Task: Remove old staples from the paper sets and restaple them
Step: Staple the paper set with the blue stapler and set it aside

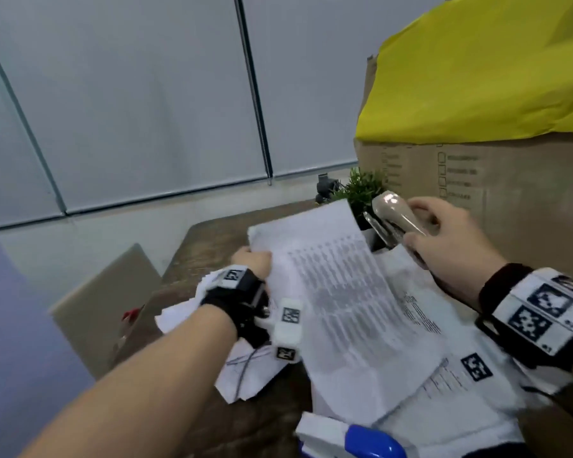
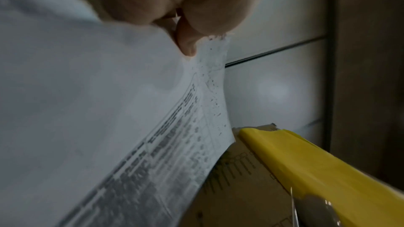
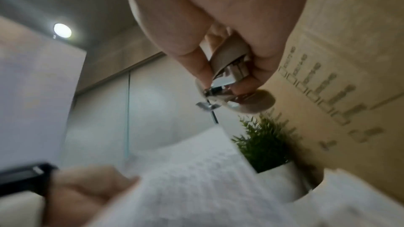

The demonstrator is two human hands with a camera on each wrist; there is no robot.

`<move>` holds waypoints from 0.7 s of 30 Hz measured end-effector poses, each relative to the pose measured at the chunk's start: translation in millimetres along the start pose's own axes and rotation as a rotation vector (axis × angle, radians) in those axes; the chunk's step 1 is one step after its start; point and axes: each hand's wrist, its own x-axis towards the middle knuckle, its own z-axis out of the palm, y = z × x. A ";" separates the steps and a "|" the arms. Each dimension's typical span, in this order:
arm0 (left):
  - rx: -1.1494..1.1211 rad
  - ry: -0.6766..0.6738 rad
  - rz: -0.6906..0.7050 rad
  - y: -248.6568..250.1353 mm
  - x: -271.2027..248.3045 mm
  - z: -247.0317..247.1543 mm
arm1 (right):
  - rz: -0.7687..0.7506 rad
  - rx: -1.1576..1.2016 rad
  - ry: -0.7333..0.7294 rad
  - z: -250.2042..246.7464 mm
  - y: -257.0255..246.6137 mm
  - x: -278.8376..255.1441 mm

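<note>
The printed paper set (image 1: 338, 292) is lifted above the worktop (image 1: 212, 239), its left edge pinched by the left hand (image 1: 252, 261). Just right of its top corner, the right hand (image 1: 450, 239) grips a beige stapler (image 1: 394, 214).

An office: roller blinds (image 1: 129, 94), printed papers (image 1: 338, 292), stapler (image 1: 394, 216).

Loose papers (image 1: 450, 401) lie spread over the bench (image 1: 209, 239), reaching its near edge. A printed paper set (image 1: 331, 279) is lifted above them, between the left hand (image 1: 252, 261) and the right hand (image 1: 444, 236). A plant (image 1: 361, 188) stands behind the set at the far edge. A cardboard box (image 1: 510, 180) stands to its right, with a stapler (image 1: 361, 438) at the near edge.
</note>
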 end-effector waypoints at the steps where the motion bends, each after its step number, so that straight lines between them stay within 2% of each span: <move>1: -0.047 -0.061 -0.030 -5.0 -3.6 15.9 | 0.018 0.035 -0.044 2.2 0.8 -1.5; 3: -0.112 -0.161 -0.095 -13.4 -6.5 39.5 | 0.082 0.066 -0.186 15.0 6.3 -6.6; 5: -0.011 -0.207 -0.024 -14.8 -12.2 55.8 | 0.132 -0.010 -0.342 33.6 22.4 -8.8; 7: 0.320 -0.302 0.102 -16.8 -13.0 56.2 | 0.149 -0.173 -0.459 50.7 40.1 -9.6; 10: 0.859 -0.475 0.269 -26.4 -13.4 25.8 | 0.184 -0.463 -0.568 67.3 58.4 -14.1; 13: 1.214 -0.639 0.263 -50.4 -11.0 -8.8 | 0.211 -0.524 -0.587 77.6 58.9 -20.1; 15: 1.294 -0.694 0.230 -63.6 -9.9 -25.5 | 0.179 -0.575 -0.524 80.9 47.3 -25.4; 18: 1.210 -0.675 0.279 -75.5 -9.6 -44.5 | -0.034 -0.620 -0.483 82.7 17.4 -45.7; 19: 1.149 -0.645 0.296 -79.0 -8.7 -48.1 | -0.093 -0.592 -0.539 82.8 7.9 -56.1; 21: 1.091 -0.570 0.333 -83.7 -9.1 -51.9 | -0.125 -0.603 -0.756 83.5 -8.4 -80.5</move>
